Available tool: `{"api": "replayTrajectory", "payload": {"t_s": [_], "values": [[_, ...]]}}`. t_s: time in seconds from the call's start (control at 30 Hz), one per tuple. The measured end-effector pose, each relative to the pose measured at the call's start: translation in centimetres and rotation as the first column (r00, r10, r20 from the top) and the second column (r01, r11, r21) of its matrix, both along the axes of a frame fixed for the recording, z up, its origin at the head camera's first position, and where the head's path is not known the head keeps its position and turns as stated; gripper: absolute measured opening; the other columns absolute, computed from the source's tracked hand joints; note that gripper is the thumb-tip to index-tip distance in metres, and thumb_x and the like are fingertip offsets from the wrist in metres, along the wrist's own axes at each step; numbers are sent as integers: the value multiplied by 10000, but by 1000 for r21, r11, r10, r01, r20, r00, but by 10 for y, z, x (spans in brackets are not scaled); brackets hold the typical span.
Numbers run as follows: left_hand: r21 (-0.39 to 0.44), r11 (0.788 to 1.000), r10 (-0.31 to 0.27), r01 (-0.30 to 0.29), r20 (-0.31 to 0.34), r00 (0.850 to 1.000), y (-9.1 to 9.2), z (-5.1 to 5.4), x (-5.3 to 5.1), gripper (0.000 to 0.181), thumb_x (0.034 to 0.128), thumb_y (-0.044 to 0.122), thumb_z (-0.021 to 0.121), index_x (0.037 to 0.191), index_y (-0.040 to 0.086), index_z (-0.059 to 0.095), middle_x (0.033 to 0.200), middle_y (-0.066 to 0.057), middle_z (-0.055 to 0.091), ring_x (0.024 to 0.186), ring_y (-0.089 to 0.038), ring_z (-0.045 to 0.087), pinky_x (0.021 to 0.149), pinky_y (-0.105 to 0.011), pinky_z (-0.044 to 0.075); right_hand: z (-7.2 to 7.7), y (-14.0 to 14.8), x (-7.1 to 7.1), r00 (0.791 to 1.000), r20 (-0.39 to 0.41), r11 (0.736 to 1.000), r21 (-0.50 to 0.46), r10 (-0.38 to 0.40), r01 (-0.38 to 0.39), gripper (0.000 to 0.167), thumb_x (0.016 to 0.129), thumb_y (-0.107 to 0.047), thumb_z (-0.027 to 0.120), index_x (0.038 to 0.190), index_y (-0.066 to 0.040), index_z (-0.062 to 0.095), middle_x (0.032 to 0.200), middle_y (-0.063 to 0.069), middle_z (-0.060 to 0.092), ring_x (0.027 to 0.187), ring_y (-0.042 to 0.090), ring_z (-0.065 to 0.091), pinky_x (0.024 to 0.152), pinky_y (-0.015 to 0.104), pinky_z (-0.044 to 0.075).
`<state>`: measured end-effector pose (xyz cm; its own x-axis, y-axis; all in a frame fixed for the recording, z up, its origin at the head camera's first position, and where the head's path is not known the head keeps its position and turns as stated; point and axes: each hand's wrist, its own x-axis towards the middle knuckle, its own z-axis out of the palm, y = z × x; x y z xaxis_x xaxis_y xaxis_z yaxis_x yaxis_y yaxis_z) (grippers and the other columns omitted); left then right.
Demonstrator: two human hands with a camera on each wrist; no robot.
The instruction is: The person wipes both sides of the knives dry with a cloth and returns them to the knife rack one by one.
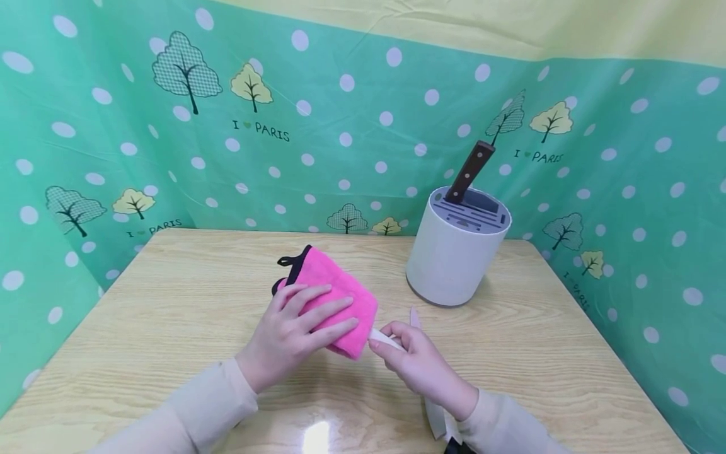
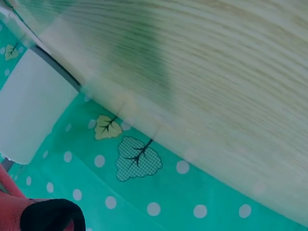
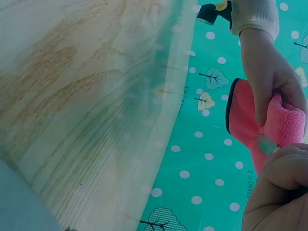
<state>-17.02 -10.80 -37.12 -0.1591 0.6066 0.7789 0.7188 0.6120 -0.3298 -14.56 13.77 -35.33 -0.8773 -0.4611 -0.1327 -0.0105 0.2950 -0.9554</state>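
Note:
My left hand (image 1: 295,325) holds a folded pink cloth (image 1: 340,287) with black edging and a hanging loop, fingers spread over its top. In the right wrist view, the thumb and fingers of that hand clasp the cloth (image 3: 245,108) from both sides. A white-handled knife (image 1: 387,339) runs into the cloth's right end, its blade hidden in the folds. My right hand (image 1: 422,362) grips the handle. Beneath the right hand, a pale pointed blade (image 1: 416,317) lies on the table; a pale flat piece (image 1: 435,419) shows by the wrist, and the hand hides whether they join.
A white round knife block (image 1: 456,258) stands at the back right, with a brown-handled knife (image 1: 469,172) in one of its slots. The wood-grain table (image 1: 187,302) is backed by a green dotted curtain (image 1: 340,157), which also hangs at both sides.

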Motion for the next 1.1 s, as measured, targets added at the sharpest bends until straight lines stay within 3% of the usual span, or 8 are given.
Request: {"api": "replayTrajectory", "payload": {"t_s": [0.33, 0.63, 0.87, 1.1], "values": [[13, 999, 48, -48, 13, 999, -6, 2, -6, 304, 1052, 237, 423, 1171, 284, 699, 1252, 24, 679, 1119, -300, 603, 872, -477, 471, 3, 4, 1, 1000, -13, 1000, 15, -13, 13, 270, 982, -212, 592, 1029, 53, 567, 563, -69, 366, 424, 29, 270, 378, 167, 220], [17, 996, 91, -92, 34, 995, -15, -1, -10, 329, 1008, 161, 458, 1165, 296, 714, 1244, 19, 690, 1127, -304, 607, 860, -485, 471, 0, 8, -1, 1000, -5, 1000, 15, -24, 24, 256, 976, -206, 603, 1007, 45, 560, 548, -70, 343, 421, 35, 260, 383, 171, 208], [23, 991, 128, -128, 12, 992, -25, -4, -14, 389, 1049, 131, 394, 1142, 296, 734, 1209, 15, 701, 1096, -301, 610, 841, -489, 460, -1, 11, 0, 1000, 3, 1000, 13, -12, 12, 265, 981, -196, 587, 1019, 63, 548, 545, -71, 334, 430, 32, 257, 392, 166, 206], [37, 988, 148, -147, -2, 989, -32, -6, -16, 399, 1019, 92, 415, 1150, 282, 741, 1219, 5, 701, 1109, -311, 603, 823, -493, 448, -4, 14, 0, 1000, 20, 1000, -15, 5, -5, 261, 984, -174, 575, 1003, 83, 533, 539, -95, 339, 428, 16, 264, 395, 154, 219]]}}
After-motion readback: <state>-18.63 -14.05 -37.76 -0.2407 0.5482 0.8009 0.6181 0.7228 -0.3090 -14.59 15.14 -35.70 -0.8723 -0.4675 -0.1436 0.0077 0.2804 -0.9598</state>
